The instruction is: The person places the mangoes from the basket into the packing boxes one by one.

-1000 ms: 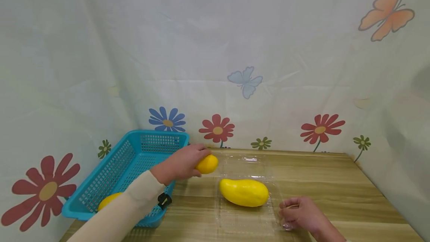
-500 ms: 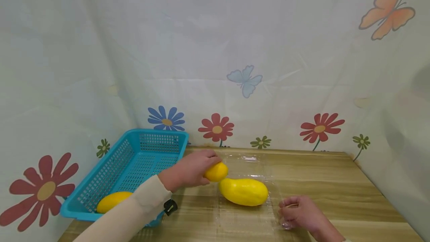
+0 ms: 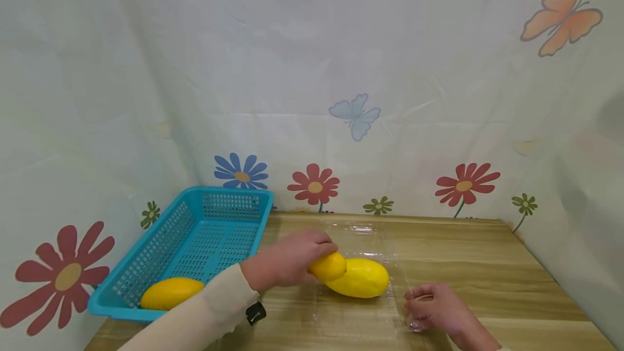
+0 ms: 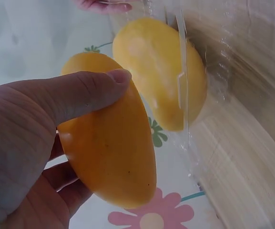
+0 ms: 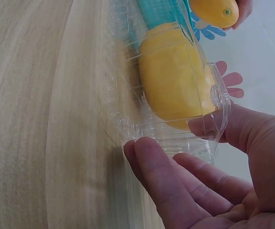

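Note:
My left hand [image 3: 294,258] grips an orange-yellow mango [image 3: 329,267], its thumb lying across the top in the left wrist view. In the head view this mango overlaps the left end of a larger, elongated yellow fruit [image 3: 365,281], shaped like a papaya. That fruit lies in a clear plastic clamshell box [image 3: 353,321] on the table. At the box's right side, my right hand [image 3: 436,310] pinches the edge between thumb and fingers, as the right wrist view shows, with thumb [image 5: 218,126] on the wall.
On the left stands a turquoise perforated basket [image 3: 99,305], holding another yellow-orange mango [image 3: 168,292] partly hidden by the left sleeve [image 3: 209,307]. A wood-grain table [image 3: 487,270] extends rightward. Behind it hangs a pale curtain [image 3: 292,69] with flowers and butterflies.
My left hand has carried the mango from beside the basket rightward and nearer, to over the box's left side. The right hand keeps its hold on the box edge.

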A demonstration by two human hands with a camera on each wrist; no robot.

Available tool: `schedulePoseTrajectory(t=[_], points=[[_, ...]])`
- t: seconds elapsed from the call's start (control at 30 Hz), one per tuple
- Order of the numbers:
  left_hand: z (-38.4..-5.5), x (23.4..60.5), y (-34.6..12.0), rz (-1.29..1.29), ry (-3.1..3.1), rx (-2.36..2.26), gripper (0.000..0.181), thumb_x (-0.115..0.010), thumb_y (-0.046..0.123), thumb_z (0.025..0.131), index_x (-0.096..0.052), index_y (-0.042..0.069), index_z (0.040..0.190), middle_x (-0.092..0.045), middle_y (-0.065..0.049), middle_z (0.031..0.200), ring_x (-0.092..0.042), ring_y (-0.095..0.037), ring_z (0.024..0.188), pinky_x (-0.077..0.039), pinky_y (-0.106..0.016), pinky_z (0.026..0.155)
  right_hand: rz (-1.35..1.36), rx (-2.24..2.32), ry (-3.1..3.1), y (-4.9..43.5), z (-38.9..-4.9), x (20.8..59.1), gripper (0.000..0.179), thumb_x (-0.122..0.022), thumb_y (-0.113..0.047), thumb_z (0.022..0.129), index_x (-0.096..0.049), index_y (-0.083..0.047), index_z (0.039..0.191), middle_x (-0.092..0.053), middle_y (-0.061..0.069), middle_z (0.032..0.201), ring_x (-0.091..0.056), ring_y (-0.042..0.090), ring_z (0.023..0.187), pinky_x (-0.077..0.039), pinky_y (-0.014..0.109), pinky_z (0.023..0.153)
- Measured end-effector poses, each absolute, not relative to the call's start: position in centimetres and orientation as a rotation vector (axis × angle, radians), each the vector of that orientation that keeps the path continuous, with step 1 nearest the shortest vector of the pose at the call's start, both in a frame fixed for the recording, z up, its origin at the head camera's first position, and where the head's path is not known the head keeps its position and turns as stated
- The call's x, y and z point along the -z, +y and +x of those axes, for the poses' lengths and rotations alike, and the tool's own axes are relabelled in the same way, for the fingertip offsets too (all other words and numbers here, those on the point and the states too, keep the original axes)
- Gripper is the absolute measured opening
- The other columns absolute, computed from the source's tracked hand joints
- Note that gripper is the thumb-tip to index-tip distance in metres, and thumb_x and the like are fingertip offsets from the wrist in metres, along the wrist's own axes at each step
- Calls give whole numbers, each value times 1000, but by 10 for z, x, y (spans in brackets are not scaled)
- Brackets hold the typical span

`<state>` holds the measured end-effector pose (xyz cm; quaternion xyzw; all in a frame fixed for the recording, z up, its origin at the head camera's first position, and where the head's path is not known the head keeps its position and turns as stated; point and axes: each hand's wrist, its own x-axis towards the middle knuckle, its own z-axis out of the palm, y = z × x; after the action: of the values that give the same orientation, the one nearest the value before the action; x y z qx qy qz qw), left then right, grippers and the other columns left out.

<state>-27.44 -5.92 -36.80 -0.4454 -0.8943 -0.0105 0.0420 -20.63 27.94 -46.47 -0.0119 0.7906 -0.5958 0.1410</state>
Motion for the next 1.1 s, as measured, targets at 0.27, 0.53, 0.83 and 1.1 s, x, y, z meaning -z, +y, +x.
schedulePoseTrajectory(t=[0.27, 0.53, 0.83, 1.1], points=[[-267, 372, -50, -1442, -2751, 13, 68, -88, 31, 81, -60, 20, 141, -63, 5, 133, -58, -14, 122, -51, -29, 108, -25, 1715, 2280, 278, -206, 463, 41, -70, -8, 91, -60, 19, 120, -77, 14, 96, -72, 16, 75, -63, 30, 68], [-261, 378, -43, -1502, -2695, -21, 66, -89, 32, 80, -61, 20, 139, -64, 5, 131, -59, -13, 120, -51, -27, 106, -20, 1691, 2307, 278, -207, 466, 38, -69, -7, 92, -60, 19, 119, -77, 13, 95, -70, 14, 71, -62, 29, 66], [-256, 382, -35, -1569, -2706, -16, 66, -87, 36, 81, -61, 23, 139, -63, 7, 132, -58, -11, 119, -51, -26, 106, -17, 1696, 2294, 278, -206, 464, 40, -69, -7, 92, -60, 20, 120, -76, 13, 96, -70, 15, 73, -62, 30, 67], [-255, 389, -31, -1604, -2719, -5, 66, -86, 38, 81, -59, 25, 140, -63, 10, 135, -57, -11, 121, -50, -28, 107, -35, 1709, 2297, 277, -204, 463, 42, -71, -8, 90, -60, 19, 120, -76, 14, 96, -70, 16, 73, -63, 31, 68]])
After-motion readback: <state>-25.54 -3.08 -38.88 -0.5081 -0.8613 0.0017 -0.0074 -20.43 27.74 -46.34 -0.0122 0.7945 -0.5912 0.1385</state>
